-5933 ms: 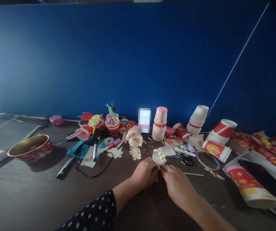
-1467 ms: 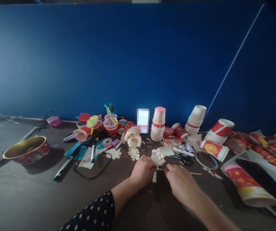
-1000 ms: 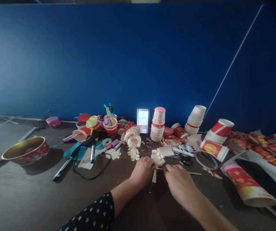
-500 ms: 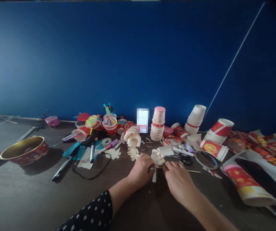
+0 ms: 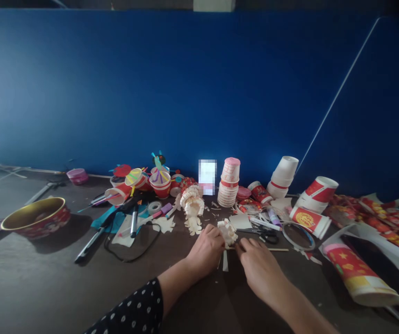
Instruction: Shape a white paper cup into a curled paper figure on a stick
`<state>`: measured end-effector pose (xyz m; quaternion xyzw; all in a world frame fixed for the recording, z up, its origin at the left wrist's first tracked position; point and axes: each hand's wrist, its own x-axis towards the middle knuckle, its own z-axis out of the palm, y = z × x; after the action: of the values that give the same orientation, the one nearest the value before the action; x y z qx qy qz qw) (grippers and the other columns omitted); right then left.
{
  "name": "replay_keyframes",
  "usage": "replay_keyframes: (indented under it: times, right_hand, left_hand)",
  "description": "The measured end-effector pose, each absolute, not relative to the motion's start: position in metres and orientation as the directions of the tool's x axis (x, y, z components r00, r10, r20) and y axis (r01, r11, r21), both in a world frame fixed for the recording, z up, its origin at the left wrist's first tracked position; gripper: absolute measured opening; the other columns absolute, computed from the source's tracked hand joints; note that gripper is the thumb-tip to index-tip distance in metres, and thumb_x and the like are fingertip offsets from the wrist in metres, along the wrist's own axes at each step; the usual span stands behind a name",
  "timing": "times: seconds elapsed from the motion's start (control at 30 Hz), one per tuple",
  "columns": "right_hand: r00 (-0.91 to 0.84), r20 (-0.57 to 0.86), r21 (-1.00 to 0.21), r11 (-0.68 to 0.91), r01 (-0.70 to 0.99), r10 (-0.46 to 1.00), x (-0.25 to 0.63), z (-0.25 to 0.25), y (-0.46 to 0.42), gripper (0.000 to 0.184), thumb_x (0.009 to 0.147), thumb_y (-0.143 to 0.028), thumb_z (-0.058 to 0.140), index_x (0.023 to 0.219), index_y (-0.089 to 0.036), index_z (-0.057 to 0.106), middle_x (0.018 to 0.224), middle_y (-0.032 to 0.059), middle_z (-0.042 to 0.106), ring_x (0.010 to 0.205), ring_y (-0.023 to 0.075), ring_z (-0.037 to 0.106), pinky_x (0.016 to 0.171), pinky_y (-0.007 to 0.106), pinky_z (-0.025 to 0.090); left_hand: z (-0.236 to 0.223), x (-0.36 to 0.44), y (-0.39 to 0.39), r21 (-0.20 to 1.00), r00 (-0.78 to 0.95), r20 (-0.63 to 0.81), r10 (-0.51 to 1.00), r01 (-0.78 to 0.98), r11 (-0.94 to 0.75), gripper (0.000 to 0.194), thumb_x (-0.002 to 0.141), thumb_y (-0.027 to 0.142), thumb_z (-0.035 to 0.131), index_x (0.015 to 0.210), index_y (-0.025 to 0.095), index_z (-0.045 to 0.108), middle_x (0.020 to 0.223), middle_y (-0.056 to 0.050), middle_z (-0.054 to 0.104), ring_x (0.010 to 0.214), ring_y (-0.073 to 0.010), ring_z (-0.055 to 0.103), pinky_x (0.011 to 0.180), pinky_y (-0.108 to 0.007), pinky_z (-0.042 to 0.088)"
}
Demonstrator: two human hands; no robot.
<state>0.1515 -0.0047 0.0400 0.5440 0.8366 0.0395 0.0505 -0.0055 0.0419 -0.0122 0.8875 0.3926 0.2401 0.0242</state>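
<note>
My left hand (image 5: 206, 248) is closed, its fingers curled against a white paper piece (image 5: 227, 232) with curled, fringed edges, between my hands. My right hand (image 5: 260, 264) lies just right of that piece, fingers bent over a thin wooden stick (image 5: 278, 250). The stick comes out to the right from under those fingers; its other end reaches toward my left hand. A narrow white paper strip (image 5: 225, 261) hangs down between my hands onto the table. Behind my left hand lies a larger roll of curled white paper fringe (image 5: 193, 206).
Behind my right hand lie scissors (image 5: 267, 235) and a tape ring (image 5: 298, 236). Stacked paper cups (image 5: 227, 192) stand at the back. Markers (image 5: 134, 221), paper scraps and a black cord are left; a red-gold bowl (image 5: 35, 223) stands farther left. A red cup (image 5: 361, 273) lies front right.
The view has tilted up slightly. The white paper piece has shifted a little between my hands, and more of the stick shows between them. My hands stay in nearly the same place.
</note>
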Motion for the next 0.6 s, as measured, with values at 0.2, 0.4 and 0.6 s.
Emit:
replay_keyframes:
  times: [0.2,0.4,0.6]
  right_hand:
    - [-0.421,-0.051,0.114,0.424,0.899,0.906,0.153,0.04,-0.005,0.035,0.082,-0.004,0.037,0.101,-0.014,0.065,0.1,0.0111,0.061,0.094,0.0238,0.054,0.079,0.034,0.036]
    - [-0.416,0.004,0.152,0.411,0.899,0.909,0.151,0.032,-0.007,0.034,0.082,-0.004,0.039,0.102,-0.013,0.065,0.097,0.0126,0.062,0.091,0.0241,0.056,0.081,0.036,0.038]
    - [-0.436,0.011,0.166,0.428,0.888,0.9,0.148,0.027,-0.01,0.038,0.082,-0.002,0.038,0.113,-0.01,0.058,0.105,0.0151,0.064,0.099,0.0239,0.058,0.089,0.038,0.038]
  left_hand:
    - [-0.015,-0.006,0.04,0.253,0.592,0.419,0.689,0.652,-0.714,0.013,0.08,0.007,0.046,0.076,0.015,0.055,0.077,-0.005,0.057,0.077,-0.0182,0.05,0.073,-0.03,0.039]
    - [-0.009,-0.005,0.036,0.371,0.527,0.401,0.749,0.655,-0.659,0.014,0.08,0.008,0.047,0.071,0.016,0.055,0.073,-0.004,0.059,0.075,-0.0171,0.053,0.072,-0.028,0.04]
    - [-0.004,-0.009,0.032,0.485,0.464,0.387,0.797,0.633,-0.604,0.006,0.07,0.011,0.056,0.073,0.016,0.055,0.073,-0.003,0.058,0.075,-0.018,0.051,0.07,-0.027,0.04]
